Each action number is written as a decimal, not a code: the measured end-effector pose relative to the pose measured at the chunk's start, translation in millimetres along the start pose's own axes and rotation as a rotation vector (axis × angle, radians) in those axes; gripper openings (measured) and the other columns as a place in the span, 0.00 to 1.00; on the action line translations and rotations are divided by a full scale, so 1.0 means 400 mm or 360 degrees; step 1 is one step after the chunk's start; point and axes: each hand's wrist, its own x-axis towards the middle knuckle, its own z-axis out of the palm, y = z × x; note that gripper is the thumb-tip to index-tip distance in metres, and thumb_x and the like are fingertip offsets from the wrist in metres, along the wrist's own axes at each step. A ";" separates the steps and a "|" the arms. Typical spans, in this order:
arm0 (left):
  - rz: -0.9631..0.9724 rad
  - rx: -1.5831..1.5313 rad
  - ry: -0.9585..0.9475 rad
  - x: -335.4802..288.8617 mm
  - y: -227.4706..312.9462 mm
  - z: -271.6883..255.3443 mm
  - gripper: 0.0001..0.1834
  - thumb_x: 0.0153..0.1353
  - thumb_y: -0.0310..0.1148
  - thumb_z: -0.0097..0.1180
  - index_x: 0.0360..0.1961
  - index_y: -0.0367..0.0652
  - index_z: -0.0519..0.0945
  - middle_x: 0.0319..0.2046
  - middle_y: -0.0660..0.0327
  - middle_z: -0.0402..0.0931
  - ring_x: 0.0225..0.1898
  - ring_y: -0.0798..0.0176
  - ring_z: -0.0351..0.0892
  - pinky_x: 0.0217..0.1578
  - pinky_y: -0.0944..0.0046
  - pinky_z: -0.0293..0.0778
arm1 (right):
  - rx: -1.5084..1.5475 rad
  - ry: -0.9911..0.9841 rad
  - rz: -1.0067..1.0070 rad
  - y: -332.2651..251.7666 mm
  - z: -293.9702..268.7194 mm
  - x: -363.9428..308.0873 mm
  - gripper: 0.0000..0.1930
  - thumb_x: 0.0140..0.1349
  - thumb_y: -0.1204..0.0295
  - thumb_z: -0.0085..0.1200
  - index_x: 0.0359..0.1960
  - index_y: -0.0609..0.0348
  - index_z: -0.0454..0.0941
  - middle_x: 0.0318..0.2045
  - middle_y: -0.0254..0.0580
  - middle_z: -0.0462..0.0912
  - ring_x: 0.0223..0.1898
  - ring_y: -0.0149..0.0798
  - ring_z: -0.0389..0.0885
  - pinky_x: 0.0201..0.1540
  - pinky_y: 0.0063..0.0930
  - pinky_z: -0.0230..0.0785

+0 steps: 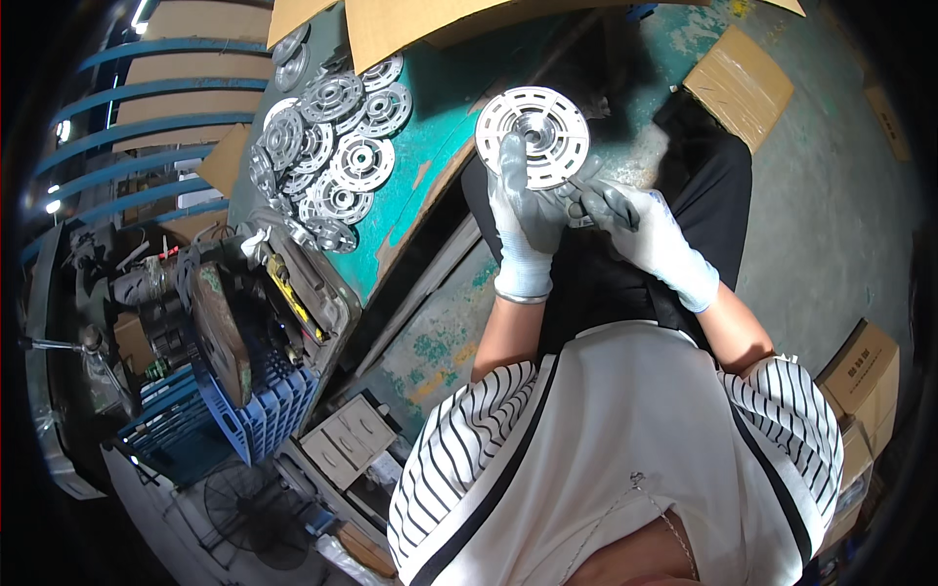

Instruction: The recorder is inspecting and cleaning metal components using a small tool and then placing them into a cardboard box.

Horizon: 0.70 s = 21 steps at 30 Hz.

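Worn green paint covers the counter [425,127] at the left of this crowded workshop, where a person sits, seen from above, both hands gloved in white with grey-coated fingers. The left hand [528,220] has its fingers closed on the lower left edge of a round, slotted metal disc [533,137], thumb laid flat on the face, the rest behind. Being round, the disc has no long axis; its pale face is turned up toward the person's head, and it lies just beyond the left fingertips, directly away from the body. That hand is plainly the nearer one. The right hand [650,230] comes in from the lower right, fingers curled and pointing left, close under the disc's lower right rim. Something small and dark shows by those fingertips; I cannot tell whether they grip it, or whether they touch the disc.

Farther out, past the counter's bare brown edge, a heap of similar discs [337,156] lies to the left, well apart from both hands. An open cardboard box [420,24] overhangs the far side. Nearer the person, at lower left, stands a blue plastic crate [259,415].
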 end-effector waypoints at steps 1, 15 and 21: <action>0.0313 0.0623 -0.0056 -0.002 0.001 0.006 0.22 0.68 0.40 0.43 0.58 0.38 0.63 0.47 0.52 0.72 0.45 0.55 0.77 0.42 0.47 0.80 | 0.0001 -0.0004 0.0000 -0.001 -0.003 0.000 0.05 0.62 0.75 0.53 0.38 0.60 0.77 0.22 0.47 0.75 0.18 0.42 0.70 0.26 0.26 0.66; -0.0219 -0.0487 0.0136 0.015 -0.009 0.001 0.21 0.68 0.40 0.43 0.57 0.39 0.63 0.45 0.53 0.73 0.42 0.56 0.79 0.41 0.49 0.81 | -0.0256 -0.0222 0.0113 0.031 -0.001 0.012 0.10 0.58 0.76 0.52 0.42 0.56 0.77 0.29 0.47 0.79 0.30 0.51 0.78 0.34 0.36 0.70; 0.0003 -0.0044 0.0256 0.005 0.013 0.011 0.18 0.65 0.33 0.47 0.52 0.33 0.68 0.45 0.51 0.74 0.42 0.56 0.79 0.42 0.58 0.78 | 0.0509 -0.0096 0.0724 0.001 -0.012 0.021 0.10 0.67 0.67 0.47 0.43 0.56 0.77 0.28 0.34 0.80 0.24 0.25 0.74 0.28 0.21 0.69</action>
